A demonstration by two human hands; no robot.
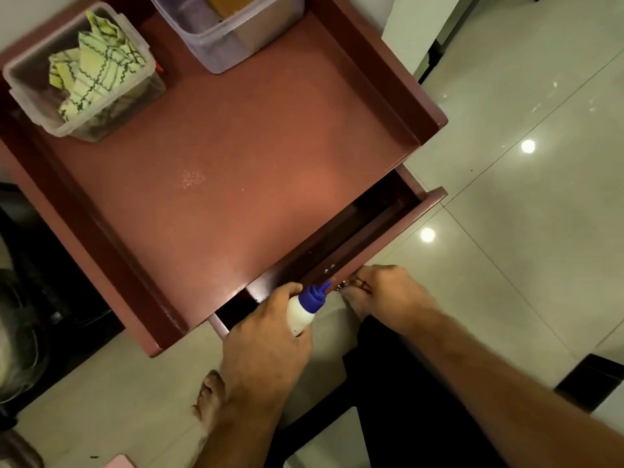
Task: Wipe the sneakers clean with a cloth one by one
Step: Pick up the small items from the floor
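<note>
With no sneakers in view, the left hand (266, 336) grips a white squeeze bottle with blue cap (305, 310) while the right hand (381, 295) pinches the handle of the reddish-brown wooden table's (236, 157) drawer (354, 238), which could jam or catch fingers; the yellow-green patterned cloth (94, 76) sits boxed at the table's far-left corner.

Dim, warm indoor light; two ceiling lamps glare as bright spots on the glossy floor (506, 197). Wide-angle distortion bends the edges, and the whole frame is soft, the left margin darkest.
</note>
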